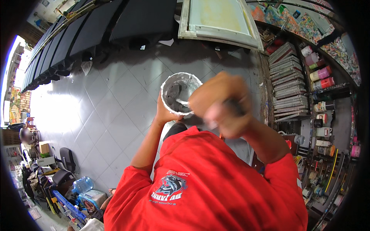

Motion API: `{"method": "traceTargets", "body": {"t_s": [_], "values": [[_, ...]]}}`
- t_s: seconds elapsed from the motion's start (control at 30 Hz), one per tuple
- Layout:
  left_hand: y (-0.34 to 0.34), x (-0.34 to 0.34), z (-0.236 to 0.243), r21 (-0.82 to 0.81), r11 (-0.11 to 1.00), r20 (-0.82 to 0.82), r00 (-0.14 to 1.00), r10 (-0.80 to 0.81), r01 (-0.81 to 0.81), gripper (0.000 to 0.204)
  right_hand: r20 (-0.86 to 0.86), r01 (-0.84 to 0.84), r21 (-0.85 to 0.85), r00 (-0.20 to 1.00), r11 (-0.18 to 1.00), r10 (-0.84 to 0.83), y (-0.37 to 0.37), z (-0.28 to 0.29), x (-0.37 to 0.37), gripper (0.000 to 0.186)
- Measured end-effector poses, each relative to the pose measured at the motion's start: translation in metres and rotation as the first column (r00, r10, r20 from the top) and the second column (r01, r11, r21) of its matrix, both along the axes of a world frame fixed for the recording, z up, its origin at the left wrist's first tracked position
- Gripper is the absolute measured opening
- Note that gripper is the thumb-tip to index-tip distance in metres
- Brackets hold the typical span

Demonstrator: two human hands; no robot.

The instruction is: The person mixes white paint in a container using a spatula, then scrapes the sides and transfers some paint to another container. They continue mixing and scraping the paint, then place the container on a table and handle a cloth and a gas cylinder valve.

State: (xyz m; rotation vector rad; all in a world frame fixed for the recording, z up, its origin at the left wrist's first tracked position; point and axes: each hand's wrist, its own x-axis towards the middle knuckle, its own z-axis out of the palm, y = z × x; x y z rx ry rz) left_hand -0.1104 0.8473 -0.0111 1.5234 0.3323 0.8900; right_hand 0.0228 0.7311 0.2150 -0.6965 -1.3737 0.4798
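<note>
My left hand [165, 111] grips the side of a round bucket [163, 96] whose rim is smeared with white paste and whose inside holds a greyish, glossy substance. A pale stick-like tool [181, 102] dips into the bucket from its right. My right hand [222, 104], smeared by motion, is closed round a dark handle [234, 106] just right of the bucket. It looks like the tool's handle, though the join is hidden by my hand.
Grey tiles [111, 92] surround me. Dark panels [92, 27] and a pale screen frame [183, 23] line the back. Stacked frames [287, 84] and paint containers [322, 82] stand right; a chair [63, 165] and water jug [83, 184] left. Another person's limb [111, 191] shows lower left.
</note>
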Motion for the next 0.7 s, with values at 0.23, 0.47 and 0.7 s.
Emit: {"method": "traceTargets", "body": {"t_s": [0.23,0.47,0.7], "values": [[0.052,0.063,0.003,-0.376,0.925,0.254,0.966,0.049,0.052,0.081,-0.135,0.055,-0.129,0.988,0.99,-0.072,0.049,0.039,0.01,0.054],[0.099,0.11,0.031,-0.711,0.179,0.675,0.732,-0.092,0.679,0.048,-0.028,-0.133,0.055,0.99,0.99,0.135,0.103,0.038,0.049,0.056],[0.135,0.132,0.024,-0.805,-0.014,0.583,0.787,-0.203,0.592,0.063,0.362,-0.271,-0.126,0.883,0.954,0.298,0.155,0.029,0.109,0.032]]}}
